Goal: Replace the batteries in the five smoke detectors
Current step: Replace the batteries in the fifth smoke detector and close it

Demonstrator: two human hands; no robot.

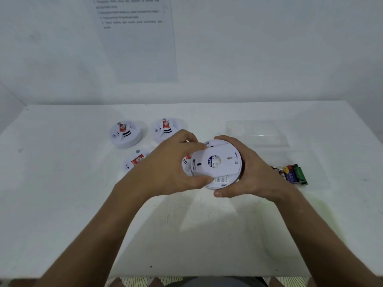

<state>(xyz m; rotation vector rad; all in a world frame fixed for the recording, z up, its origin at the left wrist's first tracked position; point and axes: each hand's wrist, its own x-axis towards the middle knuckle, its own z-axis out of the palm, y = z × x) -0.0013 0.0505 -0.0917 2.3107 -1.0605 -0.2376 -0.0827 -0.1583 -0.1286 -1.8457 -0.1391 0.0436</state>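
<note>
Both hands, left hand (165,168) and right hand (250,175), grip one upturned smoke detector (217,164); four detectors (125,134) lie beyond, two partly hidden; batteries (292,174) blurred.

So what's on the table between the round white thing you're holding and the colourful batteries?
Only the right hand gripping the smoke detector; past it, bare table up to the batteries, in the head view.

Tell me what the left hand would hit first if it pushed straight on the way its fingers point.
Likely the smoke detector itself: the left hand already grips its edge, fingers pointing right toward the right hand.
</note>
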